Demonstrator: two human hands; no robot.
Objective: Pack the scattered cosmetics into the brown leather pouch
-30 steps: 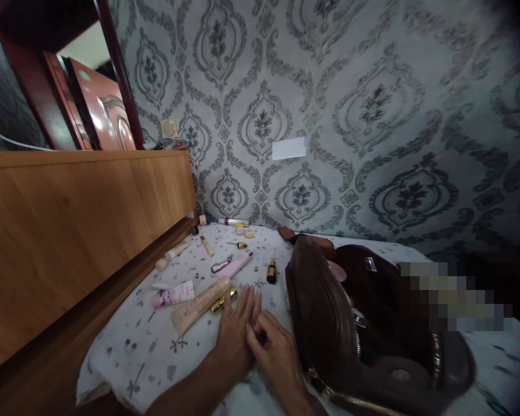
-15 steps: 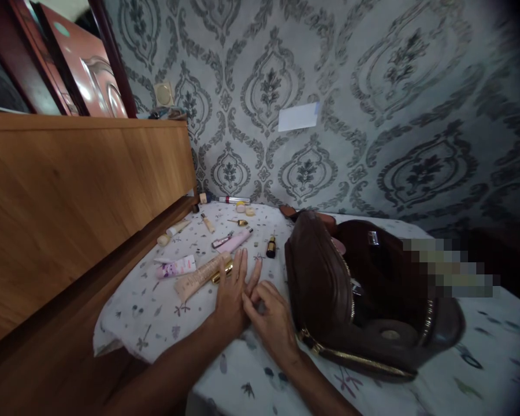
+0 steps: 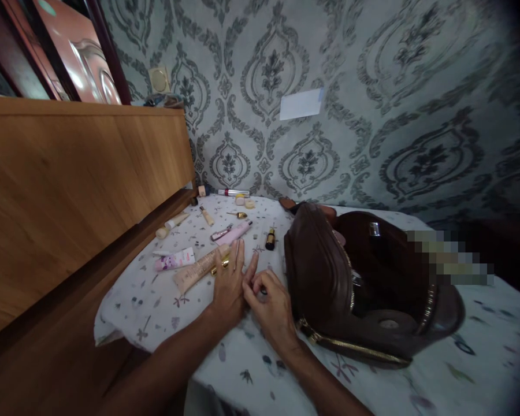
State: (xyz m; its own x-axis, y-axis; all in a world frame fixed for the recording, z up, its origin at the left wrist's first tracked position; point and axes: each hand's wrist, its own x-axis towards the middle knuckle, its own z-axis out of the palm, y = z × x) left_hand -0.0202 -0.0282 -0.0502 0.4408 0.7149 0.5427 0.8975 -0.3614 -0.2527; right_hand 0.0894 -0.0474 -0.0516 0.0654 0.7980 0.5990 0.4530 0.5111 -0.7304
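My left hand (image 3: 230, 289) lies palm down on the floral cloth, its fingers stretched and spread. Under or beside those fingers is a shiny gold tube (image 3: 219, 266), partly covered. A long beige squeeze tube (image 3: 195, 273) rests just left of it. Close against the thumb side of my left hand, my right hand (image 3: 272, 309) is closed, thumb and index finger curled together. Whatever it pinches, if anything, is hidden. Beyond the fingertips lie a pink tube (image 3: 234, 232) and a small dark bottle with gold trim (image 3: 270, 240).
A brown leather bag (image 3: 314, 271) stands unzipped to the right, with items inside. A white-and-purple tube (image 3: 175, 260) and several small cosmetics are scattered at left and back. A wooden cabinet (image 3: 91, 167) borders the left; patterned wallpaper (image 3: 251, 115) rises behind.
The camera view has tilted slightly, so the scene sits a little higher. My right hand's fingers have shifted slightly beside my left thumb. The left hand stays flat.
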